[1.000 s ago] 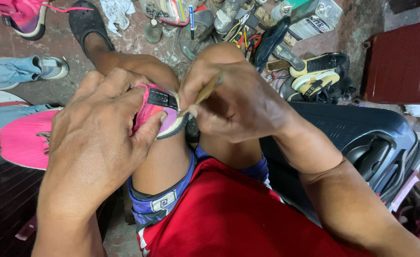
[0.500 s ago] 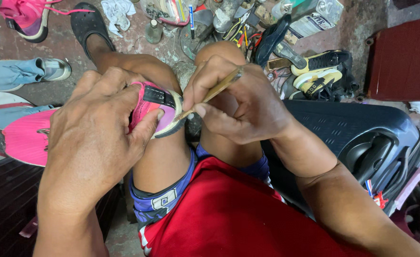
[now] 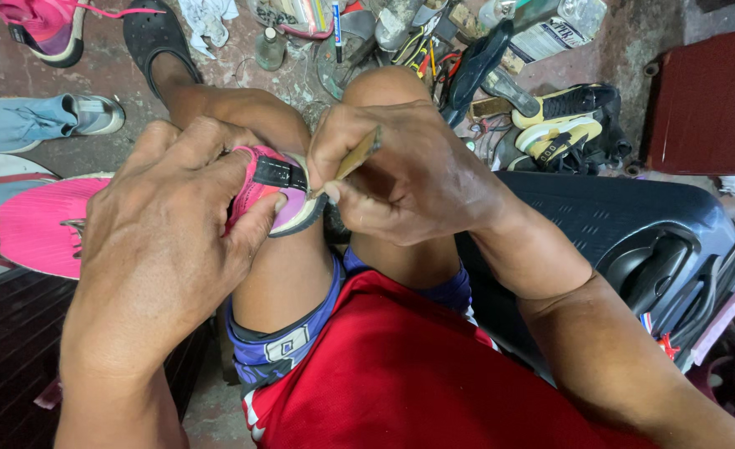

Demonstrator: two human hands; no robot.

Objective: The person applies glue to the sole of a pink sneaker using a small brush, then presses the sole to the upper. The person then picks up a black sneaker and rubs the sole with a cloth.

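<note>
My left hand (image 3: 163, 224) grips a pink shoe (image 3: 272, 187) with a black strap and a pale sole, held on my left thigh. My right hand (image 3: 400, 175) pinches a thin yellowish stick tool (image 3: 357, 156) whose lower tip touches the edge of the shoe's sole. Both hands meet over my bare knees. Most of the shoe is hidden under my left palm and fingers.
A dark hard-shell suitcase (image 3: 633, 241) lies at my right. A pink shoe (image 3: 43, 224), a light blue shoe (image 3: 34, 120) and another pink sneaker (image 3: 47, 25) lie on the floor at left. Tools, bottles and black-and-yellow shoes (image 3: 563, 120) clutter the floor ahead. A red box (image 3: 708, 100) stands far right.
The stick tool has swung more upright and shorter in view, and my right hand has shifted slightly along the sole edge. My left hand keeps its grip on the shoe.
</note>
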